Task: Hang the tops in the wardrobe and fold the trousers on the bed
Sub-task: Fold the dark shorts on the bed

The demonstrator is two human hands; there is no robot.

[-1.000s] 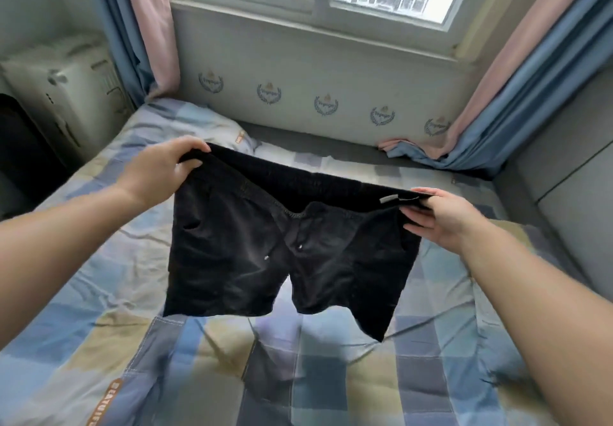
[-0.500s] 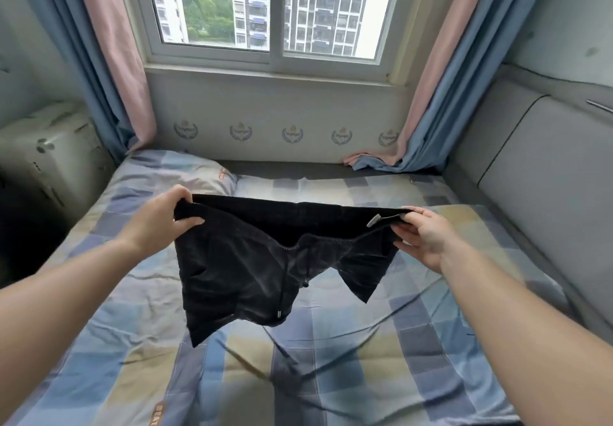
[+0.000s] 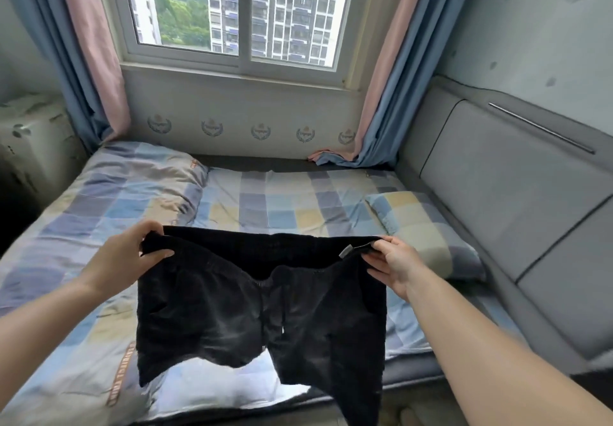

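Both grips pinch the black shorts by the waistband, left hand and right hand, held over the checked bed; pillow just beyond the right grip, window straight ahead.

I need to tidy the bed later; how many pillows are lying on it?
2: one pillow at the bed's far left corner, another pillow at the right by the grey headboard. None seems hidden.

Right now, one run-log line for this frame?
step: fold trousers, not begun | left hand: grips waistband corner | right hand: pinches other corner | black shorts: spread, held above bed
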